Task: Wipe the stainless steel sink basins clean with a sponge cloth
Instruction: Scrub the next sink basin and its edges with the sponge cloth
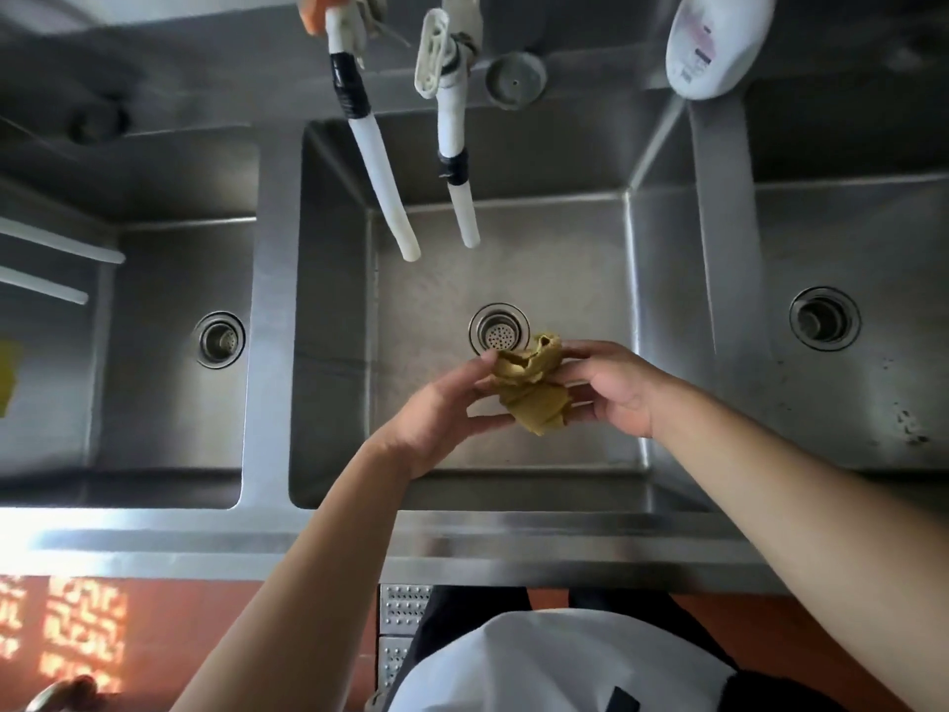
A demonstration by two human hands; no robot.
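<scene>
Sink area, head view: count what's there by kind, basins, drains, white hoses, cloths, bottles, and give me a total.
Basins: 3, left basin, middle basin, right basin
Drains: 3, left drain, middle drain, right drain
White hoses: 2, left hose, right hose
Cloths: 1, sponge cloth
Bottles: 1, white bottle
Total: 10

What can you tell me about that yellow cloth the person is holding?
The sponge cloth is mustard yellow, soft-looking and crumpled into a folded bunch, not spread flat. The left hand and the right hand hold it between them by the fingertips, one on each side. It hangs in the air over the middle basin, just in front of the round drain. It does not touch the steel.
</scene>
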